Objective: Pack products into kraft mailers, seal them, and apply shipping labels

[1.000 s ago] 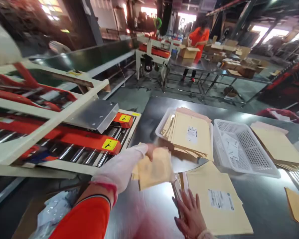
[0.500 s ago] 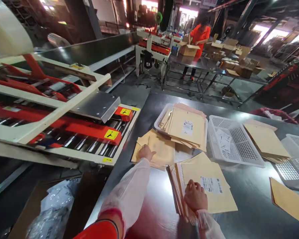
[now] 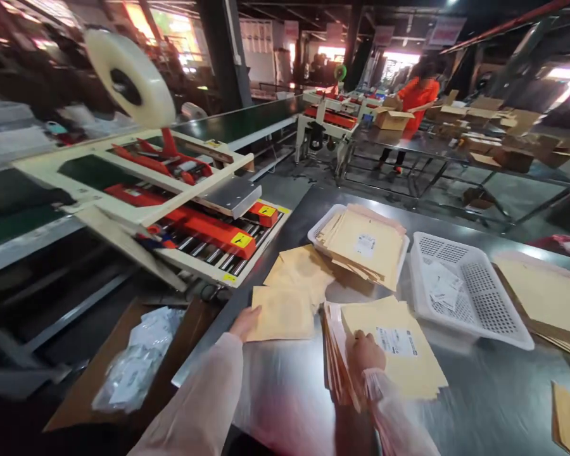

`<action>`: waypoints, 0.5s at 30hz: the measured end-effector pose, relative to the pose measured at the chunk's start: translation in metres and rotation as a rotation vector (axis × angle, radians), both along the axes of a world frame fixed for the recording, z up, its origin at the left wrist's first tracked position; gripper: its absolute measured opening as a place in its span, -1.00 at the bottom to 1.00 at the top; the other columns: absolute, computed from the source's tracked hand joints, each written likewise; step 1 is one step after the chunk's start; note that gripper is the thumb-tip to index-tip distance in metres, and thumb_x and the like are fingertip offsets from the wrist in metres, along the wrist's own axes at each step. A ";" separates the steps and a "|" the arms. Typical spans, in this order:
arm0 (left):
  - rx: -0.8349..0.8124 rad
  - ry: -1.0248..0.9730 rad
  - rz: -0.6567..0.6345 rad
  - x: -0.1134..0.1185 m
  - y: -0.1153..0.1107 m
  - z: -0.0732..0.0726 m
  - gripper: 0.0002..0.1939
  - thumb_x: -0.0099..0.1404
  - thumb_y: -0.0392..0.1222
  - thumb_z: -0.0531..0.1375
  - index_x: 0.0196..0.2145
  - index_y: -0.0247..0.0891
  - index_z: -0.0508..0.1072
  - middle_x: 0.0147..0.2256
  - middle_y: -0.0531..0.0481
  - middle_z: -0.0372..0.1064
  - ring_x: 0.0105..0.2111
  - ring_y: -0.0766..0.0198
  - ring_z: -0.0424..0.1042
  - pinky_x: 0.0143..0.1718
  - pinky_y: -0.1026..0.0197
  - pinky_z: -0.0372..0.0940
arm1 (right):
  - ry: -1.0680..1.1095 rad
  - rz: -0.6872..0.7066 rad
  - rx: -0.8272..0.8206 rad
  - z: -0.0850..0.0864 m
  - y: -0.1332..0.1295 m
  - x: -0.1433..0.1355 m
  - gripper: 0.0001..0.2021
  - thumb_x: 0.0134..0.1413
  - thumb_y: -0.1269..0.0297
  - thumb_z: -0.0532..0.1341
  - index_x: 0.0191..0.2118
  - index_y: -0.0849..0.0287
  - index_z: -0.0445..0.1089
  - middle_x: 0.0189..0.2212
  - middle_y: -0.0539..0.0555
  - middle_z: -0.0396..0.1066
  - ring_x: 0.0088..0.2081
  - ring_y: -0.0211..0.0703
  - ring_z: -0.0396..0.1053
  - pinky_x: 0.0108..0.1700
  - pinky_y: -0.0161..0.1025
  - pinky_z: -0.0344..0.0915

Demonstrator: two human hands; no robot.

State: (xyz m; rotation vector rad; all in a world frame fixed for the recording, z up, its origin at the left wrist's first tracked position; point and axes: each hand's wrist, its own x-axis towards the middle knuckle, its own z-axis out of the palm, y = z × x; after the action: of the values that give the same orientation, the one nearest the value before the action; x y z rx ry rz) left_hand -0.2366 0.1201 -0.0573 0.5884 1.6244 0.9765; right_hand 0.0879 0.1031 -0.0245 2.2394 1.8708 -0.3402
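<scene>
Tan rectangular paper envelope [image 3: 281, 315] is extending rightward from the left grip [image 3: 245, 322], which is pinching its edge; curled right grip [image 3: 367, 352] is resting on white-labelled tan paper envelopes [image 3: 403, 361], perhaps steadying them; whether it's pinching, I cannot tell.

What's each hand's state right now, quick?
Left hand: closed, holding a flat tan paper envelope by its edge.
Right hand: fingers bent, on the stack of cream paper envelopes; grip cannot be told.
</scene>
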 end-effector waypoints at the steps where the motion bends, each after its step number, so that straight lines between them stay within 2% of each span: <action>1: -0.009 -0.025 0.039 -0.014 -0.020 -0.002 -0.71 0.32 -0.05 0.18 -0.15 -0.32 0.48 -0.36 -0.18 0.59 -0.32 0.07 0.59 -0.27 0.10 0.47 | 0.023 0.027 0.010 -0.001 -0.004 -0.011 -0.67 0.29 0.32 -0.07 -0.04 0.16 0.40 -0.12 0.27 0.45 -0.19 0.00 0.53 -0.25 -0.18 0.30; 4: 0.010 -0.173 0.130 -0.056 -0.076 -0.006 -0.65 0.36 -0.01 0.10 -0.04 -0.27 0.45 -0.28 -0.16 0.60 -0.25 0.06 0.59 -0.22 0.06 0.47 | 0.137 0.163 -0.007 -0.007 -0.026 -0.062 -0.69 0.28 0.30 -0.06 -0.08 0.18 0.40 -0.18 0.26 0.47 -0.19 0.01 0.53 -0.24 -0.19 0.28; 7: 0.039 -0.336 0.166 -0.091 -0.113 -0.011 -0.53 0.32 0.13 0.06 -0.03 -0.25 0.47 -0.24 -0.19 0.59 -0.18 -0.02 0.58 -0.18 0.00 0.46 | 0.222 0.297 -0.093 -0.021 -0.048 -0.120 -0.72 0.22 0.42 -0.02 -0.11 0.19 0.41 -0.20 0.25 0.50 -0.18 0.00 0.53 -0.23 -0.21 0.28; 9: 0.045 -0.348 0.173 -0.109 -0.123 -0.015 -0.50 0.23 0.18 0.15 -0.07 -0.26 0.50 -0.22 -0.21 0.59 -0.14 -0.05 0.56 -0.16 -0.02 0.46 | 0.250 0.339 -0.120 -0.034 -0.059 -0.153 -0.72 0.19 0.48 0.00 -0.09 0.21 0.39 -0.20 0.23 0.51 -0.18 -0.02 0.53 -0.23 -0.23 0.28; 11: 0.054 -0.336 0.171 -0.124 -0.124 -0.021 -0.48 0.05 0.11 0.32 -0.11 -0.28 0.50 -0.21 -0.21 0.58 -0.12 -0.06 0.55 -0.13 -0.02 0.45 | 0.275 0.340 -0.121 -0.048 -0.066 -0.180 -0.72 0.19 0.49 0.00 -0.06 0.25 0.36 -0.20 0.25 0.51 -0.19 -0.03 0.53 -0.24 -0.23 0.27; 15: 0.085 -0.374 0.089 -0.153 -0.131 -0.036 -0.37 -0.26 -0.01 0.47 -0.21 -0.32 0.49 -0.25 -0.19 0.58 -0.14 -0.09 0.55 -0.09 -0.05 0.42 | 0.386 0.250 -0.091 -0.071 -0.076 -0.218 -0.72 0.22 0.42 0.02 0.00 0.26 0.32 -0.20 0.25 0.52 -0.20 -0.04 0.52 -0.21 -0.23 0.29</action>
State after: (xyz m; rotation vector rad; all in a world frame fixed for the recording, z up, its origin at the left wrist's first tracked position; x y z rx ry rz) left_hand -0.3893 -0.0112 -0.0930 0.3648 1.2890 1.1499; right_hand -0.1299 0.0270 -0.0953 1.9541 2.2382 -0.8439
